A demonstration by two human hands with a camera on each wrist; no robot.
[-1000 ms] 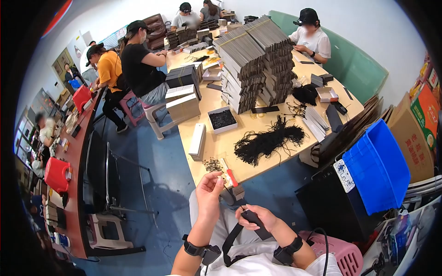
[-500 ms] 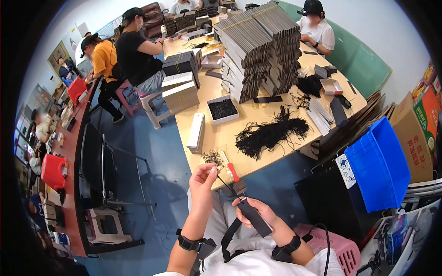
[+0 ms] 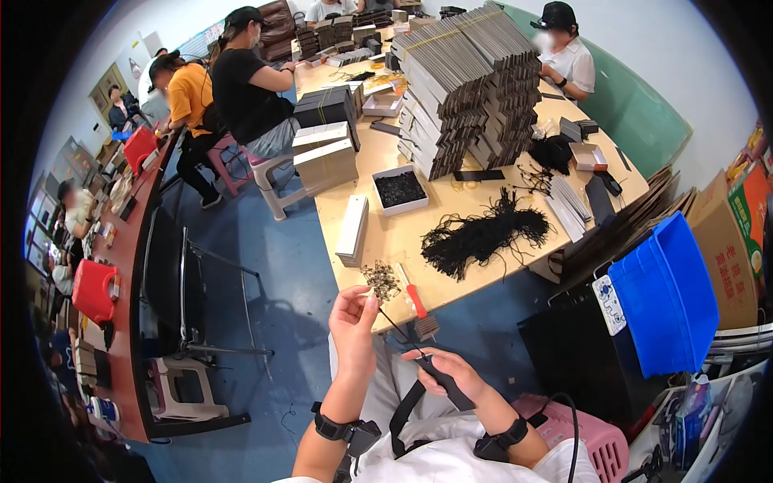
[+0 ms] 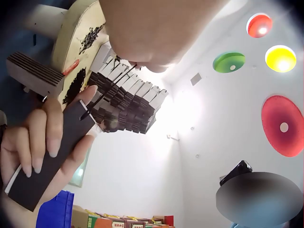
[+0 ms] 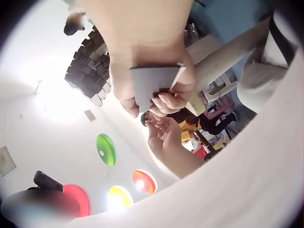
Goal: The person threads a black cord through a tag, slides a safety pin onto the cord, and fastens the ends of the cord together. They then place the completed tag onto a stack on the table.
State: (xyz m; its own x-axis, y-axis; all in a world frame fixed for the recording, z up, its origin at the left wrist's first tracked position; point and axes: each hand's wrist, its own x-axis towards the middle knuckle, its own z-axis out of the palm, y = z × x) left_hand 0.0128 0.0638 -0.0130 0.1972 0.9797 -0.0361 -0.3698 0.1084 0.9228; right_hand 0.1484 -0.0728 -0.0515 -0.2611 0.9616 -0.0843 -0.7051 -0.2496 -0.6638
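Observation:
My right hand [image 3: 455,372] holds a flat black hang tag [image 4: 71,126] between thumb and fingers, above my lap. In the left wrist view the tag shows a pale edge and a hole near one end. A thin black cord [image 4: 111,84] runs from that hole, drawn straight, up to my left hand [image 3: 353,318]. The left thumb and fingertips pinch the cord's far end, close to the table's near edge. From the right wrist the tag's grey-looking back [image 5: 151,81] shows in the right hand. Just beyond the left fingertips lies a heap of small fasteners [image 3: 382,278] on the table.
The wooden table [image 3: 338,221] bears a bundle of black cords [image 3: 483,241], a red-handled tool [image 3: 415,299], a white box [image 3: 400,190] of black pieces and tall tag stacks [image 3: 451,88]. A blue bin [image 3: 668,298] stands right. Other people sit around.
The cord between my hands has become longer and straighter as the hands moved apart. The tag has turned in my right hand, its broad face less visible from the head now than half a second ago.

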